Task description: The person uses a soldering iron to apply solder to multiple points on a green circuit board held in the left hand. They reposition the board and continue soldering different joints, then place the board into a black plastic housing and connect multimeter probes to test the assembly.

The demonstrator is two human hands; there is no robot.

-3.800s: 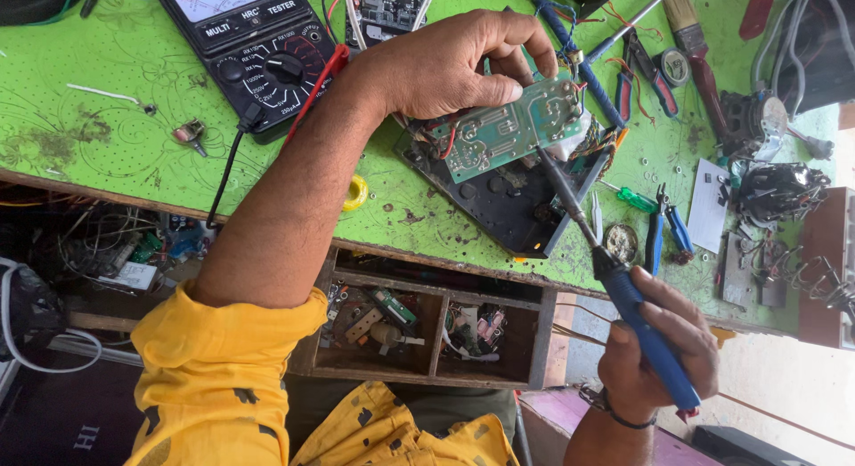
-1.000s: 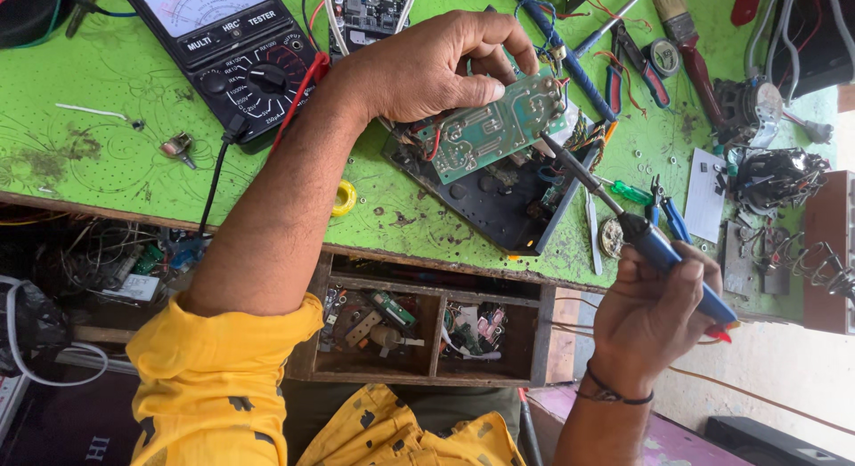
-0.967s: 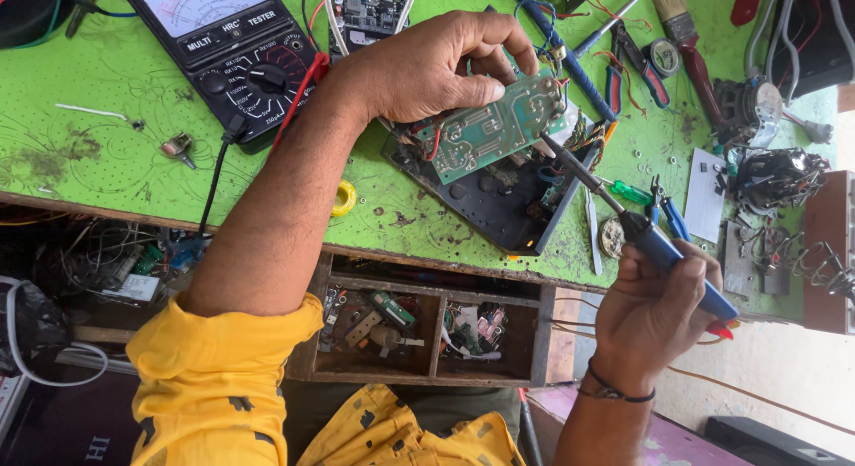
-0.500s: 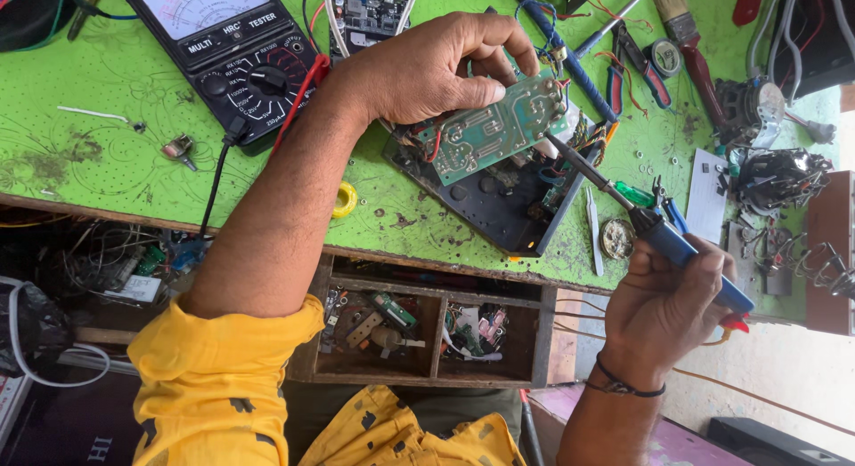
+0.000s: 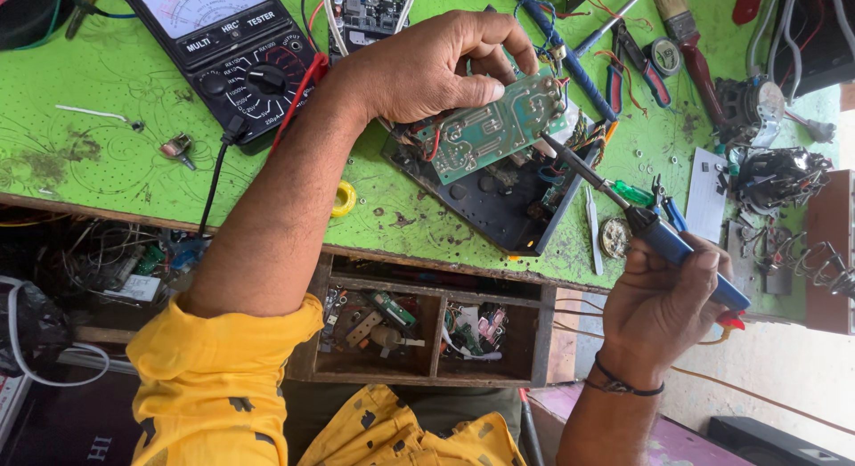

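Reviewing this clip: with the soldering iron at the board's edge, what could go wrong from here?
1. The left hand holds the green circuit board tilted in the air, gripped at one end only; pressure from the tip may shift it.
2. The soldering iron in the right hand has its tip by loose wires and the black case beneath; it might scorch them.
3. The left fingers rest on the board, fairly near the tip.

Two hands are at work: the left hand (image 5: 427, 69) and the right hand (image 5: 663, 301). There is one green circuit board (image 5: 494, 127), one blue-handled soldering iron (image 5: 659, 239), one black meter (image 5: 227, 52), one paintbrush (image 5: 681, 34), one yellow tape roll (image 5: 345, 199), and one wooden tray (image 5: 427, 328) with two compartments.
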